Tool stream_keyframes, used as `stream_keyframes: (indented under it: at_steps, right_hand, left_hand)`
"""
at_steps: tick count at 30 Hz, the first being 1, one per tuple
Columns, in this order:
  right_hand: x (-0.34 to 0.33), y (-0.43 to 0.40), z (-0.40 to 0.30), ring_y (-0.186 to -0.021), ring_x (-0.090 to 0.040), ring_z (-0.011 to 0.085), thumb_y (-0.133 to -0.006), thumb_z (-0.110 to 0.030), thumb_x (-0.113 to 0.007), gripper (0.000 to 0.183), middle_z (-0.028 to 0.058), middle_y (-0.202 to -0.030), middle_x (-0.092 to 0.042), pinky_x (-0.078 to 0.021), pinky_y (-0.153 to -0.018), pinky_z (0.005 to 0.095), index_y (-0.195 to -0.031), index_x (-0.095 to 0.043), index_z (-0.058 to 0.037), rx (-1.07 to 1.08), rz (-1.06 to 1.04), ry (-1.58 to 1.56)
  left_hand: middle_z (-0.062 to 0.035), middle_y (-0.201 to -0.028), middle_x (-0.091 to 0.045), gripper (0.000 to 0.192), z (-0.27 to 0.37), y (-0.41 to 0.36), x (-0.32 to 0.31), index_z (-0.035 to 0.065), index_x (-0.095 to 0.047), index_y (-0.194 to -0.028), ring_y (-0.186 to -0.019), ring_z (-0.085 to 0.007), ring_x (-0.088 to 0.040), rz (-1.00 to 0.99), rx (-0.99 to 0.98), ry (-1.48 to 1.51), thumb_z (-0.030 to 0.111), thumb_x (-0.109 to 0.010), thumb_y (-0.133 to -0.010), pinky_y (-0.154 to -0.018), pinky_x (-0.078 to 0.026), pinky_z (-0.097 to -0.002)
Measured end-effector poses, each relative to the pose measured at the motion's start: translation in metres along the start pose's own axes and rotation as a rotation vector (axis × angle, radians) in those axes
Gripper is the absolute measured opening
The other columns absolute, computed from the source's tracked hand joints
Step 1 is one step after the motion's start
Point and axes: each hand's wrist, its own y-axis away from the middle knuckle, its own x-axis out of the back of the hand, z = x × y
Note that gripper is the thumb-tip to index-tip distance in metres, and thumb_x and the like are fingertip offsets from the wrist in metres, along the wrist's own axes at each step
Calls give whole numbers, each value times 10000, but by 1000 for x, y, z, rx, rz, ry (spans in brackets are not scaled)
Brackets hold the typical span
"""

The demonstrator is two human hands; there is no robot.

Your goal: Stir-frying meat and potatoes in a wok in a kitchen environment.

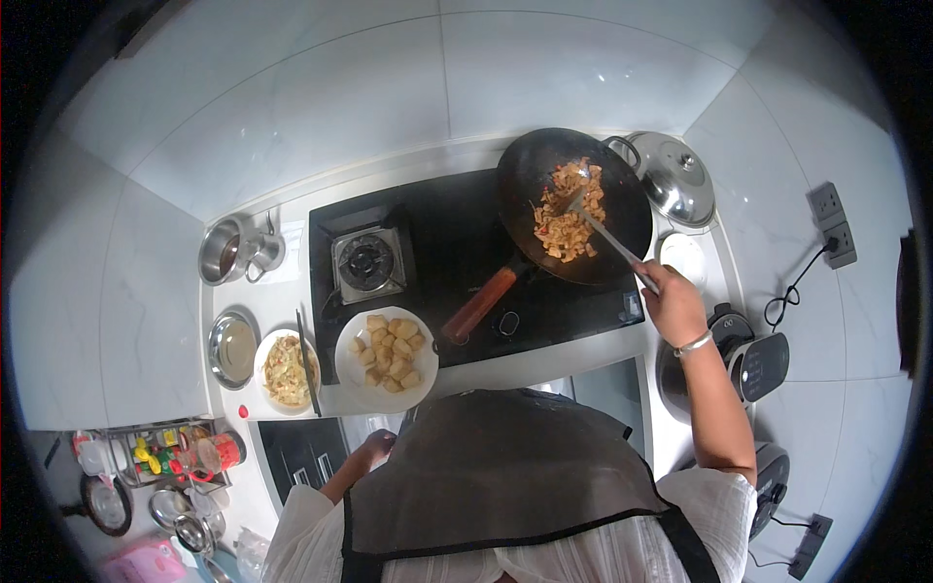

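Observation:
My right hand [674,302] is closed around the handle of a metal spatula [612,244], whose blade lies among browned diced food with red bits [572,226] in a black wok [627,240]. The wok sits on the right side of a black glass gas hob [437,240], its wooden handle [481,304] pointing down and left. Beside the apron at the lower left is my left hand [379,443]; its fingers are partly hidden, so whether it holds anything is unclear. A white plate of golden chunks [393,348] rests at the hob's front left corner.
Chopsticks [307,364] lie across a bowl of shredded food [286,370]. Left of the burner [367,262] stand metal pots [222,251] and a metal bowl [233,347]. A domed lid [674,178] leans right of the wok, above a small white dish [683,259] and an electric cooker [729,342].

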Motion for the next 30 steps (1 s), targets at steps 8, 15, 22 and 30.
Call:
stream_keyframes:
  at_steps: [8,15,22,30]
  right_hand:
    - [6,16,6,-867,-575,375,-785,-81,-594,311,184,-903,-594,-457,-750,449,-1090,-554,-128,-105,-114,-43]
    - [10,15,6,-862,-609,353,-744,-19,-637,331,174,-933,-635,-475,-731,385,-1063,-584,-88,-99,-78,-78]
    - [19,10,22,-918,-604,347,-757,-40,-631,327,183,-969,-634,-462,-784,371,-1079,-578,-63,-71,-129,-97]
    - [27,4,12,-930,-613,313,-776,-47,-626,324,170,-969,-637,-454,-797,342,-1094,-567,-54,-92,-105,-211]
  left_hand:
    - [-165,-878,-660,263,29,7,17,64,-682,-871,-805,-341,-638,-40,127,65,285,-546,-829,-692,-498,-398]
    - [-161,-853,-661,317,37,15,29,56,-676,-873,-787,-317,-645,-30,284,273,343,-550,-826,-669,-486,-381]
    - [-171,-872,-649,304,29,16,19,68,-676,-890,-817,-359,-622,28,80,104,326,-527,-832,-699,-484,-415]
    - [-161,-896,-645,279,27,16,17,81,-673,-884,-843,-365,-606,21,-25,14,293,-498,-835,-731,-489,-420]
